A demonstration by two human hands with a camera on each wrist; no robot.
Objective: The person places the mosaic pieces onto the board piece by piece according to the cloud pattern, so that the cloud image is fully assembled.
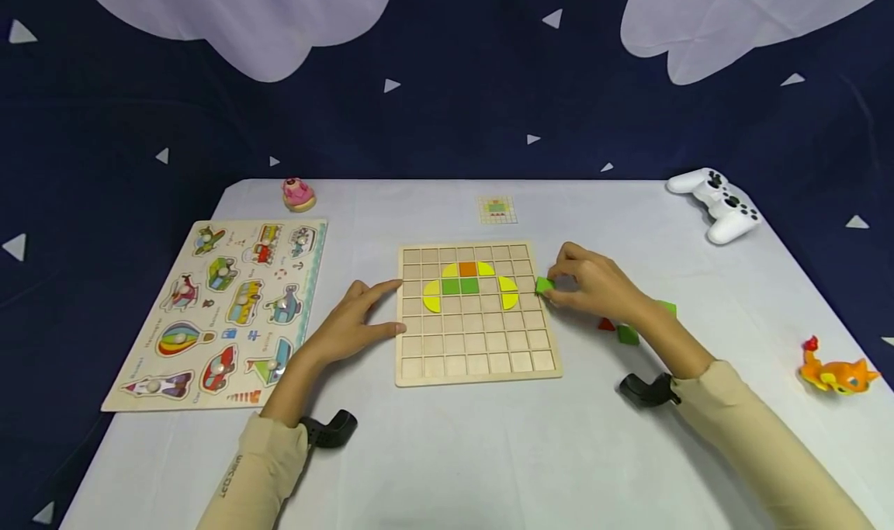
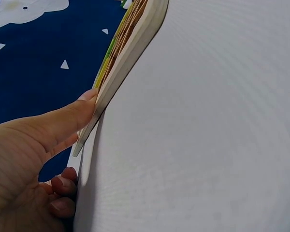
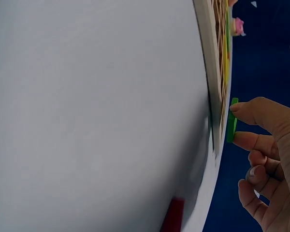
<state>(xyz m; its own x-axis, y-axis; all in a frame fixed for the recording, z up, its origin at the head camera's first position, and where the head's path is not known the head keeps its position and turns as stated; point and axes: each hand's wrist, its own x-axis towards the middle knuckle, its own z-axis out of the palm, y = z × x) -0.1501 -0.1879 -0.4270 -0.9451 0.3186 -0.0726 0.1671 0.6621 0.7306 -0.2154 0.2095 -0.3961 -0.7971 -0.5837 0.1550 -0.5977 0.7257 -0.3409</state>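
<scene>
A wooden grid board (image 1: pixel 478 359) lies in the middle of the table, with yellow, orange and green tiles (image 1: pixel 469 283) set in its upper rows. My left hand (image 1: pixel 358 322) rests against the board's left edge (image 2: pixel 117 73), thumb and forefinger spread along it, holding nothing. My right hand (image 1: pixel 590 285) pinches a small green tile (image 1: pixel 544 285) between thumb and forefinger just off the board's right edge; the right wrist view shows the green tile (image 3: pixel 232 120) held a little above the board's edge (image 3: pixel 209 53).
Loose green pieces (image 1: pixel 628 334) and a red piece (image 1: pixel 605 325) lie right of the board. A vehicle peg puzzle (image 1: pixel 223 311) lies at left, a pattern card (image 1: pixel 497 209) behind the board, a pink toy (image 1: pixel 298 194), a white game controller (image 1: pixel 719 202) and an orange toy (image 1: pixel 834 372).
</scene>
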